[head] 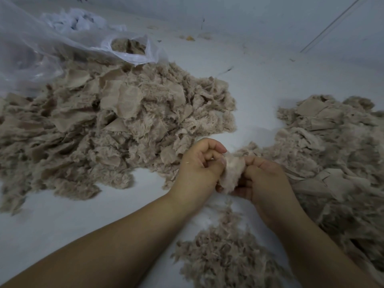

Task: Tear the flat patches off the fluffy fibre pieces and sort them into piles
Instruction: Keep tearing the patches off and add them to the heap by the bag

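Hands: I see the left hand (200,163) and the right hand (260,179) both pinching one soft fluffy beige fibre piece (231,173). Shaggy heaps with flat woven patches (128,98) lie around on the white surface (62,215).

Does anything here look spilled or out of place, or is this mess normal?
Mostly sorted heaps, but a clear plastic bag at the far left lies slumped with its mouth open, beige fibre showing inside it. Small scraps also litter the white surface beyond the piles.

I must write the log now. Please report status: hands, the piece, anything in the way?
Left hand and right hand both gripping one fluffy piece. Not yet torn apart. Piles left, right, near; nothing in the way.
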Tool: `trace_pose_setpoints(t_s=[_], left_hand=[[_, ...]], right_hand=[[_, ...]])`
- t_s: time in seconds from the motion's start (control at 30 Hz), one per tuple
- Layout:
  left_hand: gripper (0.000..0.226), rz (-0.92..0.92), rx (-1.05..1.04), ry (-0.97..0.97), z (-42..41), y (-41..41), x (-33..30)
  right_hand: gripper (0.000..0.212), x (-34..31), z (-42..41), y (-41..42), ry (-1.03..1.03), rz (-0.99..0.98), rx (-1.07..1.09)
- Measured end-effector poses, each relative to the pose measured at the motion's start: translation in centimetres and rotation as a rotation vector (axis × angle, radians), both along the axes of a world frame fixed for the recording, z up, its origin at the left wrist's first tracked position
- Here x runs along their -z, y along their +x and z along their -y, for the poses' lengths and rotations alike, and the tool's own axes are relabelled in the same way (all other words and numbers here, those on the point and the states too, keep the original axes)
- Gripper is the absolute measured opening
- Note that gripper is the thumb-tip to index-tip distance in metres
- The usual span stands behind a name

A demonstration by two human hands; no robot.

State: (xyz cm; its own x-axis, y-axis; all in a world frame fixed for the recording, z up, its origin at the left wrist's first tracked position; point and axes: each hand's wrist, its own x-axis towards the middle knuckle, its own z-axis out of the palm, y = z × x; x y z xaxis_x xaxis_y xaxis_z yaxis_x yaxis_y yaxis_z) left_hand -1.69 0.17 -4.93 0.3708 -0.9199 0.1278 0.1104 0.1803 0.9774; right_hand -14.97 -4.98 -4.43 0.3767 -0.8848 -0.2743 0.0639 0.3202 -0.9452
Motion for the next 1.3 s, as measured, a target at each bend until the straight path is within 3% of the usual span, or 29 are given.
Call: trace_pose_setpoints(t_s=[0.17, 0.37, 0.6, 0.7, 0.77, 0.83, 0.87, 0.93, 1.0, 1.07, 1.13, 1.23, 1.3], left_hand=[[0.020, 0.104, -0.032, -0.025, -0.1, -0.1, 0.2], [0.038, 0.114, -0.121, 0.004, 0.2, 0.3, 0.2], [0.034, 0.165, -0.146, 0.003, 0.2, 0.6, 0.2], [0.031, 0.240, -0.156, -0.037, 0.2, 0.9, -0.5], [0.027, 0.400, -0.273, -0.133, 0.5, 2.3, -1.2], [0.021, 0.740, -0.416, -0.218, 0.9, 4.5, -1.6], [0.015, 0.970, -0.435, -0.189, 1.0, 5.4, -1.6], [0.006, 1.404, -0.432, 0.051, 0.7, 5.9, -1.7], [0.010, 1.565, -0.429, 0.198, 0.3, 4.9, -1.9], [0.010, 1.600, -0.362, 0.072, 0.3, 3.5, -2.4], [0.009, 1.551, -0.154, -0.077, 0.7, 2.0, -2.1], [0.018, 1.293, 0.239, 0.073, 0.9, 0.5, -1.2], [0.012, 1.177, 0.214, 0.005, 1.1, 0.0, -0.6]], right_hand=[[0.036, -0.1, -0.2, 0.0, -0.134, -0.072, -0.096], [0.012, 0.2, 0.1, -0.3, -0.035, 0.026, -0.090], [0.022, -0.3, 0.0, -0.1, -0.050, 0.016, -0.113], [0.015, -0.5, -0.2, 0.0, -0.042, -0.022, -0.073], [0.022, -0.7, -0.2, 0.1, 0.009, -0.012, -0.005], [0.031, -0.9, 0.0, 0.3, 0.058, -0.010, 0.053], [0.036, -1.0, 0.1, 0.3, 0.087, -0.011, 0.074], [0.043, -1.2, 0.3, 0.3, 0.128, -0.015, 0.102], [0.045, -1.4, 0.3, 0.3, 0.159, 0.004, 0.123], [0.045, -1.4, 0.3, 0.4, 0.180, 0.024, 0.126], [0.044, -1.4, 0.2, 0.4, 0.179, 0.030, 0.115], [0.041, -1.2, 0.1, 0.2, 0.177, 0.100, 0.115], [0.039, -1.1, 0.3, 0.0, 0.179, 0.141, 0.134]])
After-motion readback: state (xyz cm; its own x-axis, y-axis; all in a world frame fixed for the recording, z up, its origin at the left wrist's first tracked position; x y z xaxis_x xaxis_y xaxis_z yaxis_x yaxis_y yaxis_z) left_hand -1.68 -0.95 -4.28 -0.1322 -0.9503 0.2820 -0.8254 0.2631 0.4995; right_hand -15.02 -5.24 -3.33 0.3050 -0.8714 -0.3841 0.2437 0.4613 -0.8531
